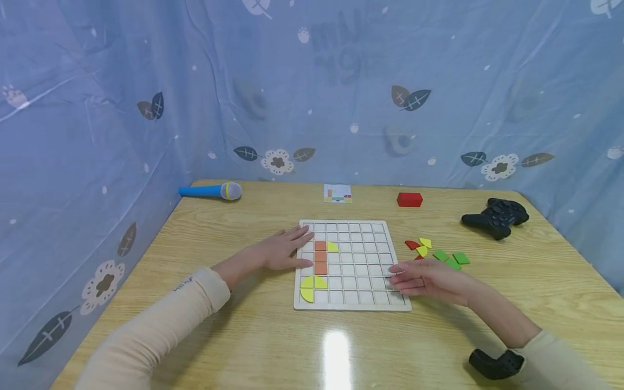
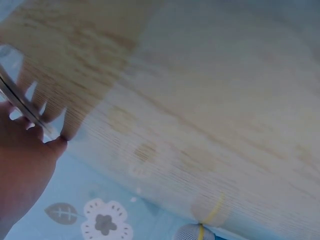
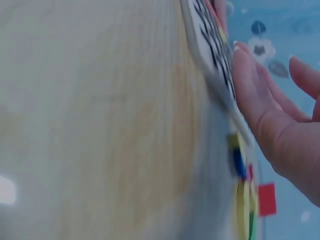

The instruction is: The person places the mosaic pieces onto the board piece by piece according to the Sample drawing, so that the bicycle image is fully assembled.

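- Left hand point(image 1: 285, 250), fingers spread wide, rests on the left edge of the gridded board point(image 1: 361, 269)
- Right hand point(image 1: 431, 279), fingers relaxed and nearly straight, lies at the board's right edge; whether it touches there, I cannot tell
- Orange squares point(image 1: 320, 257) sit in a column just right of the left fingertips, three yellow quarter-rounds point(image 1: 306, 283) nearer the person than the left thumb
- Loose green pieces point(image 1: 460, 258) lie just beyond the right hand, a black controller point(image 1: 497, 219) farther off

The gridded board point(image 1: 361, 269) is white, its pieces point(image 1: 320, 257) orange and yellow.
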Action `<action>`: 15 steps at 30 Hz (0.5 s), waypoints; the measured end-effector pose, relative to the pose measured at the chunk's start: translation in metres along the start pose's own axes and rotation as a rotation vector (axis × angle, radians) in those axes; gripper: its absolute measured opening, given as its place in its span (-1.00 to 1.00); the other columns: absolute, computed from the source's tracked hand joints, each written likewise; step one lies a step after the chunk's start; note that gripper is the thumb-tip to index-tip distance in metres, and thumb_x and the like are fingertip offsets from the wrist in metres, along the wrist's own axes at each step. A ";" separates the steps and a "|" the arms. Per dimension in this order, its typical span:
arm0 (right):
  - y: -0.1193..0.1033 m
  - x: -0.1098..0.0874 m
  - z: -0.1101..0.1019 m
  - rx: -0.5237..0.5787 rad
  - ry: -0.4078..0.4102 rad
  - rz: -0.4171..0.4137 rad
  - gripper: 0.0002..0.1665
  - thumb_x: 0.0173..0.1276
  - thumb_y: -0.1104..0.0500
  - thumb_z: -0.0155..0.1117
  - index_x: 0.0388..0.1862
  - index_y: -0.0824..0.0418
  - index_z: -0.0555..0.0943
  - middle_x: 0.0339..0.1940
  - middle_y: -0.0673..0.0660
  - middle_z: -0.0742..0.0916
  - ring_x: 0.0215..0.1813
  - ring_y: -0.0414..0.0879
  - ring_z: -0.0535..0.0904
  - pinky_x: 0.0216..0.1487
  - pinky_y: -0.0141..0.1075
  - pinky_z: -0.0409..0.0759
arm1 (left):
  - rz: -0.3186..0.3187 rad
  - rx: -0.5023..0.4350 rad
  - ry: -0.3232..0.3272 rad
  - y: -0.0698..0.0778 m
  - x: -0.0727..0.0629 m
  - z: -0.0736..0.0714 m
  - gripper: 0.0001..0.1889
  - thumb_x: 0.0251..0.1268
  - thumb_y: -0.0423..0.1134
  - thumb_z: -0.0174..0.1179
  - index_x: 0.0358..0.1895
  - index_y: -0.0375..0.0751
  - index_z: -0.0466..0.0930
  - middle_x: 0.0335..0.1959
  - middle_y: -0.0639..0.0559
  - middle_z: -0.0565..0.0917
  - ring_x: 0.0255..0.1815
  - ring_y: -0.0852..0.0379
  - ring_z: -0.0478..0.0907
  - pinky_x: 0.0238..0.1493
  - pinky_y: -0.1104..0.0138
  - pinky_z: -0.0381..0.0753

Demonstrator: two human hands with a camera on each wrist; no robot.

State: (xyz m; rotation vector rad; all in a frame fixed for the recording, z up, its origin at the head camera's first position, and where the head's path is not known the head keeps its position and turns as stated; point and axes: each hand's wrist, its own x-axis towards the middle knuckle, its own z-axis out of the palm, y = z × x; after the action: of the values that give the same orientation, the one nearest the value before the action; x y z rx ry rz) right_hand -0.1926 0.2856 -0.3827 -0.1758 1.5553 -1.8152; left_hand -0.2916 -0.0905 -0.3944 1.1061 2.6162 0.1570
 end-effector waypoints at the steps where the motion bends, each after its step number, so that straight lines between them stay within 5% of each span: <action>1: 0.002 -0.005 -0.003 0.019 0.003 0.008 -0.51 0.59 0.18 -0.16 0.29 0.53 0.33 0.07 0.30 0.64 0.08 0.05 0.60 0.15 -0.12 0.48 | -0.003 0.004 -0.003 0.000 0.000 0.000 -0.15 0.36 0.37 -0.23 0.55 -0.01 -0.22 0.55 -0.01 -0.22 0.52 -0.01 -0.33 0.43 0.03 -0.22; 15: 0.023 -0.041 -0.021 0.139 0.119 0.117 -0.60 0.57 0.11 -0.08 0.11 0.35 0.56 -0.05 0.25 0.70 0.00 0.01 0.65 0.11 -0.13 0.51 | -0.012 0.014 -0.010 -0.002 0.003 0.002 -0.13 0.34 0.40 -0.24 0.55 0.04 -0.25 0.54 0.03 -0.25 0.51 0.03 -0.35 0.44 0.07 -0.24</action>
State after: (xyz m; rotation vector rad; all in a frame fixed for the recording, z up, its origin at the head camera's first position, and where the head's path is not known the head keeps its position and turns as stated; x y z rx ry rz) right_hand -0.1640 0.3270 -0.3945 0.0879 1.4800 -1.8614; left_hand -0.2943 -0.0897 -0.3972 1.0931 2.6185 0.1298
